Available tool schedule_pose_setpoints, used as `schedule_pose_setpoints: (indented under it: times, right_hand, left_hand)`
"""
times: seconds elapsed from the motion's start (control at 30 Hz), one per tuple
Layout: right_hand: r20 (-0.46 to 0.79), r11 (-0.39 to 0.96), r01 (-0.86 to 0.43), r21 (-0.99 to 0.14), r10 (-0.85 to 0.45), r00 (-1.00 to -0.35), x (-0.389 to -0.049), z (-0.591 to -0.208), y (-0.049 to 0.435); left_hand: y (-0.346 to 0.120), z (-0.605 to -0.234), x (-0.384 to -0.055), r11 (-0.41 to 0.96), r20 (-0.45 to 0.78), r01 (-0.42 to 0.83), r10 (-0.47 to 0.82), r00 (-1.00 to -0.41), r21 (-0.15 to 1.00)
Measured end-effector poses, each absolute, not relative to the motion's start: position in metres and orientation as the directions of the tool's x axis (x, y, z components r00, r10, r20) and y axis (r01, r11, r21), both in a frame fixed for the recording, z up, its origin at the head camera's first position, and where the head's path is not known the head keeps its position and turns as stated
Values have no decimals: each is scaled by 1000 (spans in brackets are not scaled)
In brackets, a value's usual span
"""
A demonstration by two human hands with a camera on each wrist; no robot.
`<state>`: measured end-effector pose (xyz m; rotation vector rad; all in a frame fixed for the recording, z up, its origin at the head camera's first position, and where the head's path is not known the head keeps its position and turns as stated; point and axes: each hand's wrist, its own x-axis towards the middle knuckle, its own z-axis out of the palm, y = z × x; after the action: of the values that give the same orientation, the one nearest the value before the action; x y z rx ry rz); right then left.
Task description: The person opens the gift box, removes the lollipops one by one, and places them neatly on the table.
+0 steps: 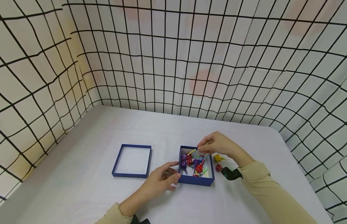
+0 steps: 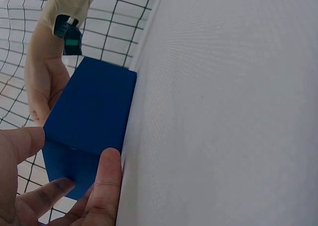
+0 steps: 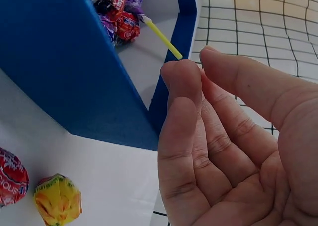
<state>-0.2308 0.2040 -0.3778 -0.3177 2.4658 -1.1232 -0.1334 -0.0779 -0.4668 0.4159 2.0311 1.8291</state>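
A blue box (image 1: 196, 179) with a white inside holds several wrapped lollipops. Purple and red ones (image 1: 189, 160) lie toward its left side, and a red lollipop (image 1: 199, 168) leans with its pale stick up to the right. My left hand (image 1: 159, 182) touches the box's left end with spread fingertips (image 2: 110, 159). Over the box's back right corner is my right hand (image 1: 216, 143), its fingers loosely bent, and the right wrist view shows a gap between thumb and index finger with nothing in it. A yellow lollipop stick (image 3: 166, 39) points toward these fingertips.
A blue-rimmed lid (image 1: 131, 175), white inside, lies to the left of the box. Right of the box are a yellow lollipop (image 1: 218, 158) and a red lollipop (image 1: 218, 168) on the white table (image 1: 92, 186). White walls with a black grid (image 1: 173, 62) enclose the table.
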Motion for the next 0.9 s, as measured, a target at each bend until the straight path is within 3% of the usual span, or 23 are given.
schedule_pose_setpoints:
  times: [0.9]
  right_hand:
    - [-235, 694, -80, -715, -347, -908, -225, -385, 185]
  left_hand:
    - [-79, -468, -135, 109, -74, -26, 470, -880, 994]
